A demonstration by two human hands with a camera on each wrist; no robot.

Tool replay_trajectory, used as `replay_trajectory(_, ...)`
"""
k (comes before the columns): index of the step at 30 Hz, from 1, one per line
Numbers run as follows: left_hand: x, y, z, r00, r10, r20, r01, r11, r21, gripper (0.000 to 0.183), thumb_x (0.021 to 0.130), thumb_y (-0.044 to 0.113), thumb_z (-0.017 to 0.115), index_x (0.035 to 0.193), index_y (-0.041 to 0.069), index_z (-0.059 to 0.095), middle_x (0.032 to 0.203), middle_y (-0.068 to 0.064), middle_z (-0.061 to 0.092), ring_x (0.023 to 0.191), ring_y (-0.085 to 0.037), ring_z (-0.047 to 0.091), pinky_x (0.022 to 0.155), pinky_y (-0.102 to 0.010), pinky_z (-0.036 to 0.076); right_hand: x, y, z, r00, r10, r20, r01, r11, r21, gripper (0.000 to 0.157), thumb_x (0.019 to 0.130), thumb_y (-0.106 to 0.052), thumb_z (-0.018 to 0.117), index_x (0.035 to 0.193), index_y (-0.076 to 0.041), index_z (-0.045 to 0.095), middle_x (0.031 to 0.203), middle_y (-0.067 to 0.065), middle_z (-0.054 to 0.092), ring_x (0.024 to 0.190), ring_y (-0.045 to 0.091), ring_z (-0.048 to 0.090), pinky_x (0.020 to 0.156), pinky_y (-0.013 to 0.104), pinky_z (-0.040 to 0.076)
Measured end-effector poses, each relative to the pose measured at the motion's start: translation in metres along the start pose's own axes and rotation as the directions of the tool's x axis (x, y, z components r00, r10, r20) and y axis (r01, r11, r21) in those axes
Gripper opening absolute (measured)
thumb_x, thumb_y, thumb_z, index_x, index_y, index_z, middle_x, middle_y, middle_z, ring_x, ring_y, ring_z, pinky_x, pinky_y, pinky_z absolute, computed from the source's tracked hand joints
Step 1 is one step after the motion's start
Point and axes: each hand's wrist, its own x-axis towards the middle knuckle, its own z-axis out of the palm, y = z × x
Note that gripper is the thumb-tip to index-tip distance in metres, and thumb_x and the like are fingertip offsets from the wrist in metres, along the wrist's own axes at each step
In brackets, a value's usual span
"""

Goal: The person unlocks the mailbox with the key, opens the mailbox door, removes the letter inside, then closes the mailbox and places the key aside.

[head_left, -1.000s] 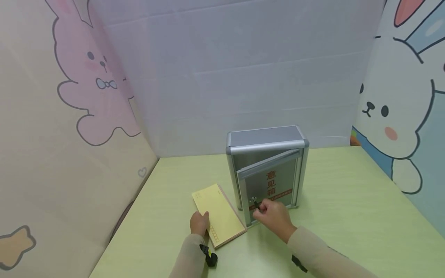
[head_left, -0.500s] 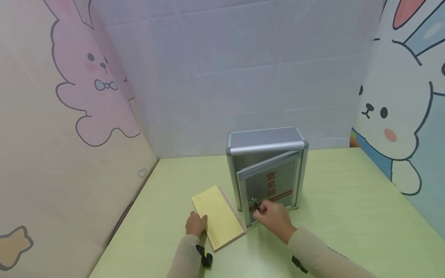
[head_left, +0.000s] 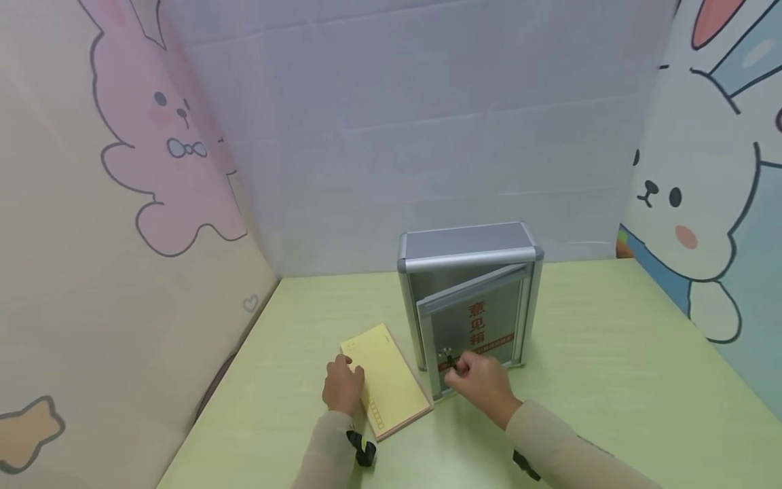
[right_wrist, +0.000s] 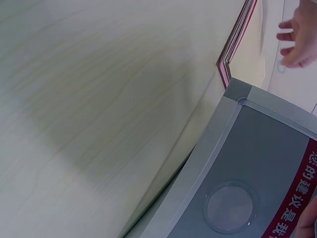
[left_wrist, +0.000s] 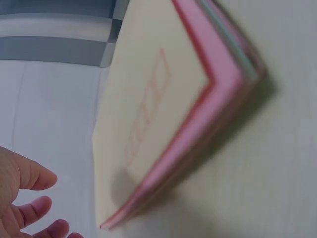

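Note:
A stack of envelopes [head_left: 391,387], yellow on top with pink and greenish edges below, lies on the table. Beside its left edge is my left hand [head_left: 343,385], fingers loosely bent and apart; the left wrist view shows a gap between these fingers and the envelopes [left_wrist: 148,109]. A silver-grey suggestion box [head_left: 470,244] stands upright to the right, its door [head_left: 464,326] partly swung out. My right hand [head_left: 482,382] pinches a small dark key [head_left: 451,360] at the door's lock. Only a fingertip of that hand shows in the right wrist view, at the lower right edge.
The pale green table [head_left: 293,319] meets a white cloth backdrop [head_left: 427,136] behind the box. Printed side panels with rabbits rise left [head_left: 165,170] and right [head_left: 678,170]. A dark cable [head_left: 214,387] runs along the table's left edge.
My left hand has let go of the envelope stack's left edge and shifted slightly left and forward. The right hand, key and box door stay in place.

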Motion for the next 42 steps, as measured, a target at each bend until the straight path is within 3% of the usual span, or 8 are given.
replay_trajectory(4,-0.003,0.016,-0.006,0.985,0.16,-0.069,-0.166,0.982,-0.088,0.021,0.087,0.013,0.06,0.104,0.0,0.06,0.09,-0.012,0.057,0.064,-0.022,0.05,0.054,-0.035,0.04,0.0,0.0,0.0,1.0,-0.008,-0.008,0.008,1.0,0.003,0.018,0.068,-0.01,0.06,0.058,-0.015,0.046,0.05,-0.016,0.031,0.046,-0.003,0.025,0.043,0.018,0.021)
replay_trajectory(8,-0.004,0.035,-0.013,0.948,0.301,-0.102,-0.316,0.927,-0.202,0.018,0.087,0.01,0.06,0.101,-0.001,0.061,0.089,-0.011,0.061,0.068,-0.022,0.053,0.057,-0.035,0.043,0.0,0.0,0.0,1.0,-0.024,-0.017,0.024,1.0,-0.007,0.018,0.068,-0.01,0.06,0.058,-0.015,0.046,0.05,-0.016,0.031,0.046,-0.004,0.024,0.043,0.018,0.021)
replay_trajectory(14,-0.004,0.057,-0.019,0.906,0.418,-0.07,-0.416,0.846,-0.334,0.016,0.088,0.006,0.061,0.102,-0.002,0.061,0.087,-0.011,0.063,0.07,-0.022,0.056,0.063,-0.036,0.047,0.0,0.0,0.0,1.0,-0.014,-0.008,0.014,1.0,-0.018,0.019,0.068,-0.01,0.06,0.058,-0.015,0.045,0.05,-0.016,0.031,0.046,-0.003,0.025,0.044,0.018,0.021)
replay_trajectory(20,-0.003,0.072,-0.017,0.889,0.457,-0.023,-0.428,0.812,-0.397,0.015,0.09,0.006,0.061,0.103,-0.001,0.061,0.087,-0.011,0.063,0.074,-0.021,0.057,0.064,-0.035,0.048,0.0,0.001,0.0,1.0,-0.016,-0.009,0.016,1.0,-0.018,0.019,0.068,-0.009,0.06,0.058,-0.015,0.045,0.05,-0.016,0.03,0.046,-0.003,0.024,0.044,0.019,0.021)
replay_trajectory(29,-0.002,0.09,-0.013,0.864,0.502,-0.038,-0.47,0.777,-0.419,0.025,0.091,0.011,0.062,0.112,-0.004,0.063,0.094,-0.014,0.066,0.076,-0.024,0.058,0.064,-0.032,0.048,0.0,0.001,0.0,0.999,-0.03,-0.012,0.03,1.0,-0.002,0.018,0.068,-0.01,0.059,0.058,-0.016,0.046,0.05,-0.017,0.03,0.046,-0.005,0.023,0.044,0.018,0.02)
replay_trajectory(37,-0.005,0.102,-0.008,0.885,0.466,0.021,-0.417,0.811,-0.411,0.023,0.092,0.009,0.058,0.111,-0.003,0.064,0.1,-0.016,0.067,0.075,-0.022,0.058,0.064,-0.032,0.047,0.001,-0.003,-0.003,0.999,-0.035,-0.009,0.035,0.999,0.004,0.018,0.067,-0.011,0.059,0.058,-0.018,0.045,0.049,-0.015,0.032,0.046,-0.007,0.021,0.044,0.018,0.019)
replay_trajectory(42,-0.009,0.108,-0.007,0.889,0.458,-0.015,-0.421,0.803,-0.421,0.019,0.094,0.009,0.056,0.106,-0.003,0.065,0.101,-0.016,0.067,0.076,-0.022,0.057,0.064,-0.032,0.047,0.001,-0.003,-0.003,0.999,-0.041,-0.013,0.041,0.999,-0.017,0.018,0.067,-0.011,0.058,0.058,-0.018,0.044,0.049,-0.016,0.03,0.046,-0.007,0.02,0.045,0.018,0.018)
